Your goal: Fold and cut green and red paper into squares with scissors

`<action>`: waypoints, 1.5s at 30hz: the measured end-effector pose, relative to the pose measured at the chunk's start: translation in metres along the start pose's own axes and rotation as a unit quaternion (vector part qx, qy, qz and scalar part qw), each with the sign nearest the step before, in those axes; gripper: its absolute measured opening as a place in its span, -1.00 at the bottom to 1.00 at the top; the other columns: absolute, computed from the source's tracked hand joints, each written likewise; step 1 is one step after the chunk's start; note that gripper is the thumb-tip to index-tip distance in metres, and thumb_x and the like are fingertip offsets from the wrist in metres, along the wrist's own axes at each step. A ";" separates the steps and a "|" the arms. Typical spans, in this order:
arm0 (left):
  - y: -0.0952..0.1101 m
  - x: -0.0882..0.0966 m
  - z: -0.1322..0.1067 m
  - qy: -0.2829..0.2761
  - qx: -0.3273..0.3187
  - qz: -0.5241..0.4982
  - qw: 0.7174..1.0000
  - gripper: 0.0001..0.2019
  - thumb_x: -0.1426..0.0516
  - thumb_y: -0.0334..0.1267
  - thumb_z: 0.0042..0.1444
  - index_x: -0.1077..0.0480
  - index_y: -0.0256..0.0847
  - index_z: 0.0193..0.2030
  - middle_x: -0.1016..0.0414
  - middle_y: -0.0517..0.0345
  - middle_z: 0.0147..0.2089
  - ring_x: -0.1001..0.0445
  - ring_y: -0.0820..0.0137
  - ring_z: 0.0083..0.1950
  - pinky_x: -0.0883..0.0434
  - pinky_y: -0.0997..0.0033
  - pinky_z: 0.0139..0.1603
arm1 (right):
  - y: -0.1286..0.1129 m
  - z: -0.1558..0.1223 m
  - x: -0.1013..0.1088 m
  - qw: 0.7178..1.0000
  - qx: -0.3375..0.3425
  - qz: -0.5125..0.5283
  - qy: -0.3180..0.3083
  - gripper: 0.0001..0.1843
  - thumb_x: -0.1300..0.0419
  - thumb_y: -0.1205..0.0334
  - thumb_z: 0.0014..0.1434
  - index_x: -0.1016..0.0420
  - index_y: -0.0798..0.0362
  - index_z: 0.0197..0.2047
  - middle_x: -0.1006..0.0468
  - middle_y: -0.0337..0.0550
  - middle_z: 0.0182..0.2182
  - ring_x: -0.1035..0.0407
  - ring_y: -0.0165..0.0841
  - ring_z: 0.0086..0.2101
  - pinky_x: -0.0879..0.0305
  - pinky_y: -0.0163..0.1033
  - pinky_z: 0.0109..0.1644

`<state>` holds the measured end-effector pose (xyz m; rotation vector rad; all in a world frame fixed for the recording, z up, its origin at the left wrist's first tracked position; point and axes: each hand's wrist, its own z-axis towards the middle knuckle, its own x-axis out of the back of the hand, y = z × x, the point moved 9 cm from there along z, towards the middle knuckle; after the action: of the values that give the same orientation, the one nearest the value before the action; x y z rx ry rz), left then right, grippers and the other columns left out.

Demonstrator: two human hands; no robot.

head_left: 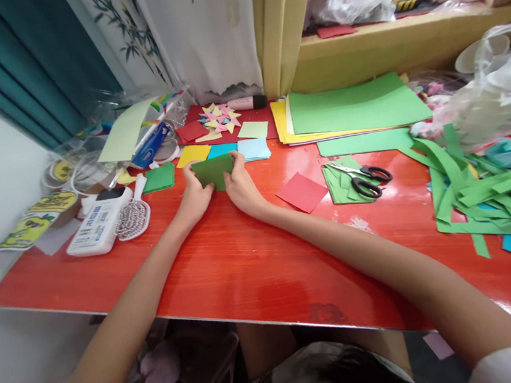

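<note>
Between my two hands is a green sheet of paper [212, 170], held tilted up just above the red table. My left hand [196, 192] grips its left edge, thumb in front. On the right edge, my right hand [241, 184] closes on the same sheet with its thumb on the near face. Behind the sheet lie yellow paper [193, 155], blue paper [221, 150] and light blue paper squares [254, 149]. A stack of green squares [159, 177] rests to the left. Right of my hands lie a red paper square [302, 192] and scissors [365, 178] on green squares [343, 190].
Green paper strips [483, 188] pile up at the right beside a plastic bag [480, 89]. Large green sheets [352, 105] lie at the back. A white bottle-like box [101, 223] and a hairbrush [134, 217] stand left. Folded paper stars [219, 119] sit behind. The red table [228, 269] has a front edge near me.
</note>
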<state>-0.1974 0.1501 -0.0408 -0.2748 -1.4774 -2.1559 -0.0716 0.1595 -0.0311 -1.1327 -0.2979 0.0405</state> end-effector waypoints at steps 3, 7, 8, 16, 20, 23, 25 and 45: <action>0.001 0.001 0.000 0.002 -0.003 -0.012 1.000 -0.54 -0.09 -0.44 -0.05 0.04 -0.15 -0.05 -0.23 -0.09 0.12 -0.28 0.24 0.20 -0.24 0.07 0.21 | 0.000 0.000 0.001 1.000 -0.004 -0.006 0.001 -0.65 0.16 0.40 0.21 0.02 0.10 0.08 -0.28 0.10 0.03 -0.29 -0.24 0.01 -0.21 -0.05 0.11; 0.001 0.003 -0.001 0.017 0.006 0.006 1.000 -0.57 -0.09 -0.44 -0.06 0.01 -0.18 -0.07 -0.28 -0.12 0.09 -0.30 0.22 0.19 -0.24 0.06 0.21 | 0.000 0.000 -0.002 1.000 -0.007 -0.017 -0.017 -0.70 0.16 0.36 0.25 0.00 0.06 0.06 -0.35 0.07 -0.05 -0.34 -0.22 -0.08 -0.28 0.00 0.03; 0.000 0.004 -0.001 0.018 0.010 0.017 1.000 -0.56 -0.10 -0.45 -0.07 0.00 -0.18 -0.06 -0.29 -0.11 0.09 -0.30 0.21 0.18 -0.24 0.05 0.22 | 0.003 0.000 -0.004 0.999 -0.017 -0.022 -0.029 -0.71 0.16 0.37 0.25 -0.01 0.05 0.05 -0.38 0.05 -0.11 -0.36 -0.21 -0.11 -0.29 0.02 0.00; -0.005 0.043 0.001 0.095 0.069 0.181 0.976 -0.39 -0.12 -0.48 -0.14 -0.08 -0.21 0.12 -0.38 -0.14 -0.01 -0.42 0.05 0.03 -0.33 -0.11 0.07 | -0.002 0.000 -0.003 1.000 0.015 -0.017 0.005 -0.56 0.09 0.37 0.20 0.04 0.18 0.15 -0.18 0.22 0.14 -0.12 -0.22 0.16 -0.09 -0.03 0.22; -0.004 0.046 0.000 0.063 0.074 0.334 0.937 -0.32 -0.20 -0.39 -0.18 -0.11 -0.36 0.15 -0.33 -0.34 0.02 -0.30 -0.17 0.10 -0.26 -0.24 0.06 | -0.025 -0.012 0.001 0.994 0.089 -0.053 0.019 -0.54 0.13 0.38 0.21 0.03 0.21 0.18 -0.19 0.20 0.14 -0.08 -0.26 0.18 -0.04 -0.07 0.26; 0.019 0.047 -0.007 0.092 0.004 0.408 0.908 -0.24 -0.22 -0.35 -0.19 -0.07 -0.40 0.21 -0.21 -0.41 0.13 -0.16 -0.26 0.19 -0.15 -0.33 0.09 | -0.052 -0.033 0.015 0.971 0.183 -0.146 -0.049 -0.56 0.14 0.40 0.20 -0.09 0.29 0.15 -0.23 0.21 0.11 -0.08 -0.25 0.17 -0.06 -0.12 0.26; 0.038 0.046 -0.014 0.119 -0.036 0.429 0.895 -0.23 -0.19 -0.34 -0.13 -0.01 -0.39 0.26 -0.12 -0.41 0.18 -0.10 -0.27 0.22 -0.11 -0.37 0.09 | -0.062 -0.051 0.034 0.927 0.243 -0.252 -0.135 -0.56 0.10 0.42 0.17 -0.18 0.31 0.12 -0.25 0.22 0.12 -0.08 -0.19 0.17 -0.08 -0.10 0.25; 0.145 -0.160 -0.076 -0.271 -0.374 0.432 0.775 -0.67 0.06 -0.49 0.18 -0.38 -0.35 0.02 -0.45 -0.21 0.07 -0.45 0.19 0.08 -0.42 0.20 0.02 | -0.006 -0.102 0.247 0.878 0.037 -0.475 -0.040 -0.40 -0.11 0.15 -0.01 -0.30 0.19 0.11 -0.44 0.15 -0.08 -0.31 -0.07 -0.04 -0.30 -0.06 -0.04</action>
<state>0.0220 0.0871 -0.0224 -1.6096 -0.3877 -1.7605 0.1912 0.1115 -0.0126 -0.8097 -0.8949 -0.7689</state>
